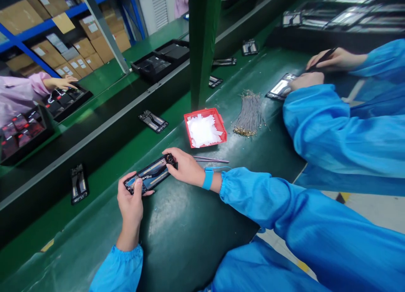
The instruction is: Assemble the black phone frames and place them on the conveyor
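Over the counter, I have a phone frame between my left hand and right hand. Tweezers lie just beyond my right hand, with a bin of paper slips behind them and cables right of that. A second frame lies left of the bin, a third frame left of my left hand.

Place: a factory workshop
Long green desk: people work side by side
Blue shelf: stacked with brown boxes
Black trays: hold many matching parts
Blue sleeves: two people wear the same kind
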Demonstrator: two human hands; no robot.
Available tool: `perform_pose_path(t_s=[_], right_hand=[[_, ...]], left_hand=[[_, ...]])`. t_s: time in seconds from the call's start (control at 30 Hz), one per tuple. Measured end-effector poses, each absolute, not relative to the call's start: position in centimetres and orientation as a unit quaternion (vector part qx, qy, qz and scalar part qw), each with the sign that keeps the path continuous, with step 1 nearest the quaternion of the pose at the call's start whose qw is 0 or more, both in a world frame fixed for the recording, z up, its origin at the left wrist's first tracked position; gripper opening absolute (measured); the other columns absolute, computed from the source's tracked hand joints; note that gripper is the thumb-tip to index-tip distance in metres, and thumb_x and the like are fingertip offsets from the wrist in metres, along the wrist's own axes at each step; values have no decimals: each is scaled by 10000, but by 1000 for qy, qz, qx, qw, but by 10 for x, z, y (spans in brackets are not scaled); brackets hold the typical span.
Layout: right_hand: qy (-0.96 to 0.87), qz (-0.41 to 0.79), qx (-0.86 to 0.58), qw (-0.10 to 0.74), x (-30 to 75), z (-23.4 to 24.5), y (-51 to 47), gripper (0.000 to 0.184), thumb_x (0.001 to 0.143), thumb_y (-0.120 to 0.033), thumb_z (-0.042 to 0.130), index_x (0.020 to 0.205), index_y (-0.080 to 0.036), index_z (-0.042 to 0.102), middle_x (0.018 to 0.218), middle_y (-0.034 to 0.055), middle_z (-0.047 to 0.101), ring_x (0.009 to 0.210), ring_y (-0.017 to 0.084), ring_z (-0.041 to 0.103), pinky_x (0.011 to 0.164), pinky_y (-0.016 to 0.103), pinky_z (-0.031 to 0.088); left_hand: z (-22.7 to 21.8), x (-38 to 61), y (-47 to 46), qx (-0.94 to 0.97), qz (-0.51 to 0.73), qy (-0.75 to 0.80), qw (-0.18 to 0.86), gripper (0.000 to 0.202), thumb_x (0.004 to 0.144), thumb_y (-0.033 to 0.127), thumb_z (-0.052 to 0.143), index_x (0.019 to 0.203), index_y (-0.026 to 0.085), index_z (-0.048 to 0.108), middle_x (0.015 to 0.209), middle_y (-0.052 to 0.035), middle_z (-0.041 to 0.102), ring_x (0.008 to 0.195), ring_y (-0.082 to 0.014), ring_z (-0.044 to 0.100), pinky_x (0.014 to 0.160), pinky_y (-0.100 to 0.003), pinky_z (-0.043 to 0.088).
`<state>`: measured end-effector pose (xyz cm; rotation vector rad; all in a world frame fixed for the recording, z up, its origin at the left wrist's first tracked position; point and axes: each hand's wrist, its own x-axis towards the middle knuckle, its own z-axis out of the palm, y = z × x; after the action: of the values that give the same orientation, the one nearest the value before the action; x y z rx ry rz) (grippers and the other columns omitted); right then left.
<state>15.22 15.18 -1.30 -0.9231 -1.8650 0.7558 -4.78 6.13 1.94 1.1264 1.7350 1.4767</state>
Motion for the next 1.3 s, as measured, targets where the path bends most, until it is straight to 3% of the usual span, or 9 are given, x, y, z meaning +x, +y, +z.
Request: perform_pose_path(t_s=[0.17, 0.43, 0.57, 0.67, 0.77, 0.87, 0.97, 1.1, 1.3], right_hand=[[-745, 303, -378, 458, 150, -10, 151, 429, 852, -190, 676, 1262, -191, 547, 1225, 110, 648, 1157, 263, 621, 1030, 444, 523], [-717, 306, -444, 441, 143, 9, 128, 808, 682, -430, 906, 1331, -207, 480, 1276, 135, 558, 1238, 325, 541, 1076, 527, 482], [-725, 310, -447, 422, 140, 14, 115, 828, 714, -447, 884, 1380, -201, 457, 1381, 175, 472, 1385, 354, 430, 1154, 559, 415], [-731, 304, -452, 410, 137, 14, 110, 782, 764, -451, 852, 1393, -190, 467, 1419, 196, 417, 1419, 368, 395, 1169, 572, 395], [-733, 297, -460, 404, 138, 12, 110, 749, 785, -410, 841, 1407, -191, 485, 1419, 195, 412, 1402, 361, 413, 1152, 554, 412], [-763, 261, -444, 390, 145, 11, 115, 613, 841, -324, 795, 1381, -185, 540, 1383, 185, 474, 1339, 342, 468, 1096, 527, 439], [-831, 189, -380, 359, 153, 14, 121, 390, 910, -342, 737, 1238, -160, 633, 1306, 174, 579, 1230, 334, 531, 1033, 520, 430], [-893, 152, -310, 288, 156, 16, 121, 349, 987, -370, 633, 1223, -114, 652, 1063, 141, 663, 966, 281, 574, 887, 452, 465], [-874, 220, -330, 281, 156, 12, 124, 281, 1016, -205, 511, 1250, -117, 640, 1091, 137, 638, 1004, 271, 580, 927, 444, 524]], left_hand=[[22, -34, 53, 459, 543, 647, 275, 435, 903, 445, 709, 1222, 178, 582, 1070, -66, 649, 739, -176, 750, 544, -305, 677], [12, 3, 35, 494, 540, 651, 200, 384, 957, 375, 646, 1248, 164, 510, 1084, -103, 681, 709, -165, 757, 573, -283, 672], [3, 6, 31, 510, 537, 648, 178, 367, 968, 328, 631, 1264, 157, 498, 1094, -129, 707, 731, -179, 773, 583, -276, 661], [3, 3, 32, 517, 538, 645, 163, 359, 948, 309, 650, 1242, 155, 514, 1024, -102, 726, 653, -162, 757, 551, -259, 639], [10, -4, 38, 497, 541, 662, 152, 352, 918, 311, 680, 1203, 154, 547, 858, -19, 701, 457, -107, 662, 429, -208, 560], [17, -17, 46, 455, 541, 678, 202, 339, 907, 352, 682, 1170, 163, 584, 776, 38, 630, 343, -78, 563, 328, -197, 479], [16, -28, 51, 427, 530, 667, 303, 349, 877, 399, 707, 1136, 183, 616, 862, 22, 613, 362, -72, 550, 281, -215, 463], [10, -30, 53, 420, 499, 628, 426, 429, 832, 443, 763, 1162, 206, 625, 927, -8, 622, 525, -124, 640, 317, -231, 521], [11, -33, 57, 358, 540, 541, 537, 607, 860, 464, 752, 1405, 283, 554, 1126, -70, 667, 799, -197, 715, 456, -237, 586]])
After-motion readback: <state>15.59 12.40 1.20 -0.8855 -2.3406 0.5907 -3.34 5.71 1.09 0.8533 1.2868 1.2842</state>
